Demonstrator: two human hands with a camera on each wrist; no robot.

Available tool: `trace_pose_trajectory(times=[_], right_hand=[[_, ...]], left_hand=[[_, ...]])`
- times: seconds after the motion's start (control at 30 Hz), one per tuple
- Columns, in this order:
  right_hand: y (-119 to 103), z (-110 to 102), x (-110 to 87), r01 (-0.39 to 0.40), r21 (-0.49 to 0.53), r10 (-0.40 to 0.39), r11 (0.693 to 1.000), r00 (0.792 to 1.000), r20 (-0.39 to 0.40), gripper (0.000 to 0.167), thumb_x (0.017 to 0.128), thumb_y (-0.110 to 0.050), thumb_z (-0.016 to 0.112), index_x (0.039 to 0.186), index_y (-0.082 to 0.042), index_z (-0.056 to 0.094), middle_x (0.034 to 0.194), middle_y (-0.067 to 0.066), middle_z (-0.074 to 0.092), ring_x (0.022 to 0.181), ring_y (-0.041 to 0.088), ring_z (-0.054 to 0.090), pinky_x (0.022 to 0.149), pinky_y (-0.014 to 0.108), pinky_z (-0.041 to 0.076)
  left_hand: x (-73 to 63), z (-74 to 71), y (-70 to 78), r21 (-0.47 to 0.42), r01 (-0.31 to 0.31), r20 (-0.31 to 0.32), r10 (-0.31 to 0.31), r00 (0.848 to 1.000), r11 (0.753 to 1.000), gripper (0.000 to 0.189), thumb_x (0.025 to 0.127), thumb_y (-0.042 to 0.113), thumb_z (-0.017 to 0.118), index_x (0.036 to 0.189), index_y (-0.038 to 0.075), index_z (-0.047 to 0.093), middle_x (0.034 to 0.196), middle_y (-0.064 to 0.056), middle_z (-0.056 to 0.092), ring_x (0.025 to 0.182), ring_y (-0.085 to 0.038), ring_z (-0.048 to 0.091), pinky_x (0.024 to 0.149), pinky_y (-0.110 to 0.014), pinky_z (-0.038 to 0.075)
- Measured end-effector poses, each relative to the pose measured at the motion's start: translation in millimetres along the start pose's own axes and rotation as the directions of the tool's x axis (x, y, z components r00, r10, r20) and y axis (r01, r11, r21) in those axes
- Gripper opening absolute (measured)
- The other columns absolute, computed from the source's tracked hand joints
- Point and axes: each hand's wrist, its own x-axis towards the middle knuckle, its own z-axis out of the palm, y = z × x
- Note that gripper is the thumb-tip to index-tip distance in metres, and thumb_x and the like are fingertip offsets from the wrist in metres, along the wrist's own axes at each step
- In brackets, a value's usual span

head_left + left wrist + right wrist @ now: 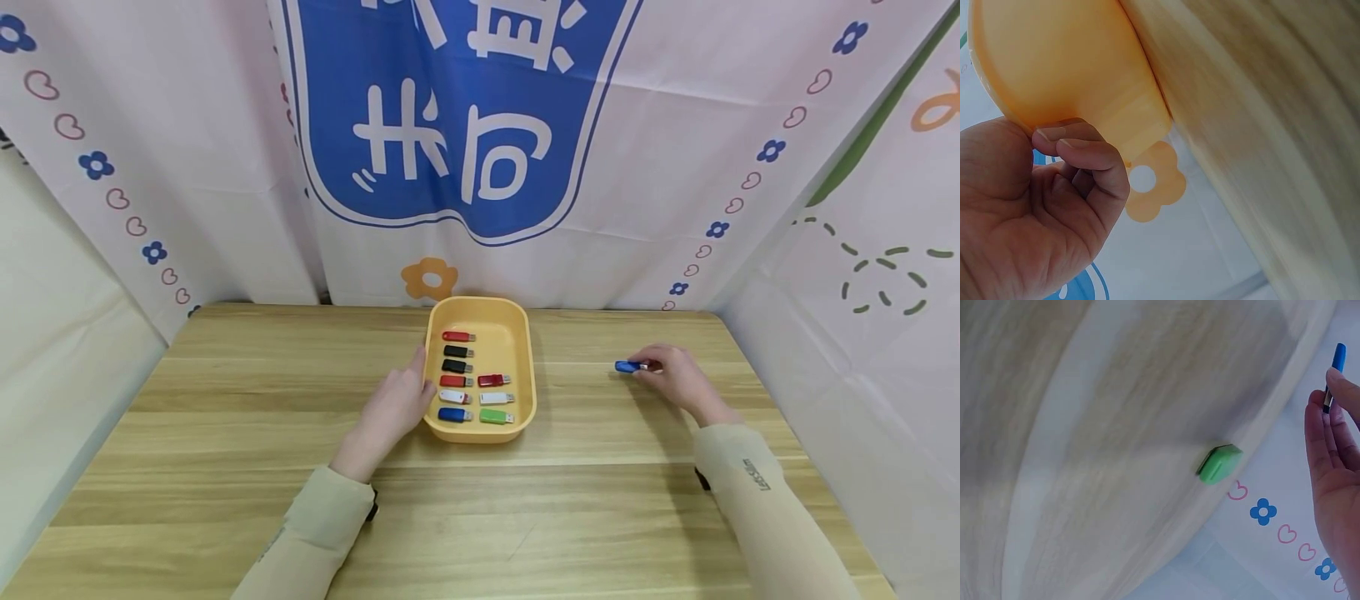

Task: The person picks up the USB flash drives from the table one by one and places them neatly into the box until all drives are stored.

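Observation:
A blue USB stick [627, 366] is pinched between the thumb and fingers of my right hand [677, 379], above the right side of the table. In the right wrist view the stick [1339, 359] points upward, its metal plug towards the fingers. My left hand [396, 397] grips the left wall of a yellow tray [531, 367], thumb over the rim. The left wrist view shows curled fingertips [1079, 130] against the tray's outside. Inside lie several USB sticks in two columns, plugs to the right, among them a blue one [452, 414], a green one [495, 416] and a dark red one [492, 380].
A small green block-like thing [1220, 464] lies on the table near its edge in the right wrist view. The wooden table [480, 517] ends at a printed white curtain [375, 258] behind the tray. More white cloth [840, 375] hangs along the right side.

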Motion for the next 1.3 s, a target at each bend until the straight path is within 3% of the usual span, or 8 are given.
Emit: trace_pose_trajectory(times=[0.4, 0.97, 1.3], right_hand=[[-17, -1, 0.8, -0.040, 0.086, 0.036, 0.996, 0.999, 0.037, 0.022, 0.092, -0.005, 0.068, 0.114, 0.001, 0.072, 0.113, 0.021, 0.070, 0.097, 0.030, 0.066, 0.090, 0.050, 0.056], [-55, -4, 15.9, 0.081, 0.075, -0.082, 0.994, 0.997, 0.011, 0.024, 0.091, -0.006, 0.070, 0.115, -0.002, 0.073, 0.115, 0.017, 0.071, 0.098, 0.028, 0.067, 0.090, 0.048, 0.057], [-70, 0, 22.8, 0.092, 0.096, -0.094, 0.991, 0.995, 0.020, 0.023, 0.092, -0.006, 0.069, 0.115, -0.002, 0.073, 0.117, 0.018, 0.070, 0.097, 0.027, 0.067, 0.091, 0.049, 0.056]], left_hand=[[0.1, -0.5, -0.8, -0.004, 0.003, 0.003, -0.003, 1.000, 1.000, 0.065, 0.102, 0.018, 0.054, 0.156, -0.002, 0.024, 0.063, -0.006, 0.055, 0.045, -0.014, 0.050, 0.041, -0.025, 0.040], [-0.4, -0.6, -0.5, -0.008, 0.015, 0.008, -0.015, 1.000, 1.000, 0.066, 0.102, 0.019, 0.054, 0.157, -0.001, 0.023, 0.063, -0.006, 0.054, 0.047, -0.015, 0.051, 0.043, -0.026, 0.040], [-0.5, -0.1, -0.2, -0.016, 0.005, -0.008, -0.005, 1.000, 1.000, 0.065, 0.101, 0.018, 0.055, 0.156, -0.001, 0.025, 0.064, -0.006, 0.054, 0.048, -0.015, 0.051, 0.044, -0.026, 0.039]])
